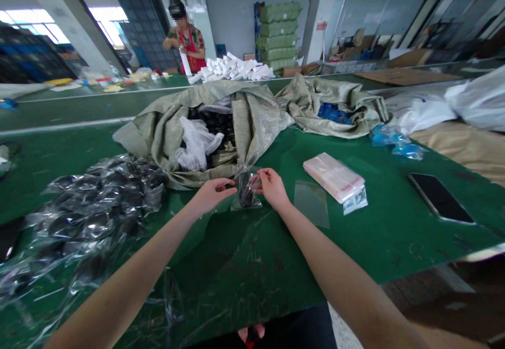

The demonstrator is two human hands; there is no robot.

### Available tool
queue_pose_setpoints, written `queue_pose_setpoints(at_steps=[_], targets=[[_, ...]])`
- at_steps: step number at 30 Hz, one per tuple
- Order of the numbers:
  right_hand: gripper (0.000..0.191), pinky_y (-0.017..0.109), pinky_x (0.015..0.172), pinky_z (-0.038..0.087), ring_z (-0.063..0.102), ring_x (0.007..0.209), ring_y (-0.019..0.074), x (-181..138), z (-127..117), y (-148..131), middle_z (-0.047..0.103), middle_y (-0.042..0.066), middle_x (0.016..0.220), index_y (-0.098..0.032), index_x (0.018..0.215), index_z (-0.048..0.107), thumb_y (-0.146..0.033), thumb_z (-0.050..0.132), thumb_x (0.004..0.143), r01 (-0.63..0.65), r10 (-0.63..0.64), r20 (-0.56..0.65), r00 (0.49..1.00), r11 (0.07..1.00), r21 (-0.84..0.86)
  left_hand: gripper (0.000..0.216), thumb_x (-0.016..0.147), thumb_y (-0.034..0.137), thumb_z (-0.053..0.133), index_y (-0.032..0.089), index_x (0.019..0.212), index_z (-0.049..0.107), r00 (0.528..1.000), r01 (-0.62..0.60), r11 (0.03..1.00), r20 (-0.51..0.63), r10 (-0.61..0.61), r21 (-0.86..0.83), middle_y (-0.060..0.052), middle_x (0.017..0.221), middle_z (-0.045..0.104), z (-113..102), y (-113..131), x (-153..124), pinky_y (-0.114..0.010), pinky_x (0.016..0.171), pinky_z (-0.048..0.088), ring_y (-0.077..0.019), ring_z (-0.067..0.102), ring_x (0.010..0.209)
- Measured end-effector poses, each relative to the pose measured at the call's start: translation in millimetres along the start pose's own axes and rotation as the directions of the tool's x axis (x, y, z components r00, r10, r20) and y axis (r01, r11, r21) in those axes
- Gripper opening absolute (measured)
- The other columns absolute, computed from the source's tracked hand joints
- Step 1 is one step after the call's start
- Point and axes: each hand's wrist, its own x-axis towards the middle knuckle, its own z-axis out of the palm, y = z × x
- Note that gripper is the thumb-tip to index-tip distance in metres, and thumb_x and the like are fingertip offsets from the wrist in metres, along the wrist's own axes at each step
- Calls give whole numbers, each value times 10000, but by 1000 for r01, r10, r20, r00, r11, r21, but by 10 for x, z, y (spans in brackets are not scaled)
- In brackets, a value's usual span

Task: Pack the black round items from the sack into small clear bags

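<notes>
A small clear plastic bag [246, 194] with a dark round item inside stands on the green table [276, 265] in front of me. My left hand [213, 194] pinches its left upper edge with closed fingers. My right hand [272, 187] grips the right upper edge, fingers curled. Both forearms reach in from the bottom of the view.
A heap of filled clear bags [87, 207] lies at the left. An open woven sack [221, 128] of dark items sits behind the hands, a second sack [331, 107] to its right. A stack of empty clear bags [334, 177], a loose bag [311, 202] and a phone [440, 197] lie right. A person [185, 36] works at the far table.
</notes>
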Motion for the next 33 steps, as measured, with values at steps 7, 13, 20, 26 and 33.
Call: queue_pose_setpoints(at_steps=[7,13,20,26,33], targets=[[57,216,580,570,707,647,106,9,-29,-24,721,35,877,-189,957,509,-241,501,936,-55,54,29,998,998,8,215,700,353,714,154,774,751,997,36,996,-62,-41,-83,-31,676,690,119,-137,4,-225,523,364,-127,538,574],[203,204,605,583,683,613,102,19,-74,-6,707,32,733,-137,928,588,-113,712,768,-154,156,24,987,985,-83,229,737,351,685,144,823,731,985,162,971,-25,-169,-175,18,518,587,128,-191,-6,-217,398,214,-64,341,377],[103,186,566,570,665,606,91,80,-150,62,703,16,691,-133,761,666,-171,744,704,-66,71,39,997,991,-120,315,700,446,702,152,812,707,981,175,956,-38,-189,-235,35,554,564,93,-323,42,-206,371,172,-45,301,369],[131,125,328,426,596,473,78,99,-187,75,662,-8,644,-154,800,690,-254,728,724,62,-36,95,995,959,-278,295,709,433,686,162,823,706,979,179,954,-57,-198,-241,18,618,617,71,-384,45,-211,367,182,-46,311,366],[149,173,356,507,615,415,104,21,-122,-22,688,2,624,-165,895,643,-244,703,783,-150,169,136,976,979,-138,308,671,379,731,149,870,683,971,149,952,-143,-192,-268,-7,682,662,113,-389,66,-203,397,243,-48,373,407]])
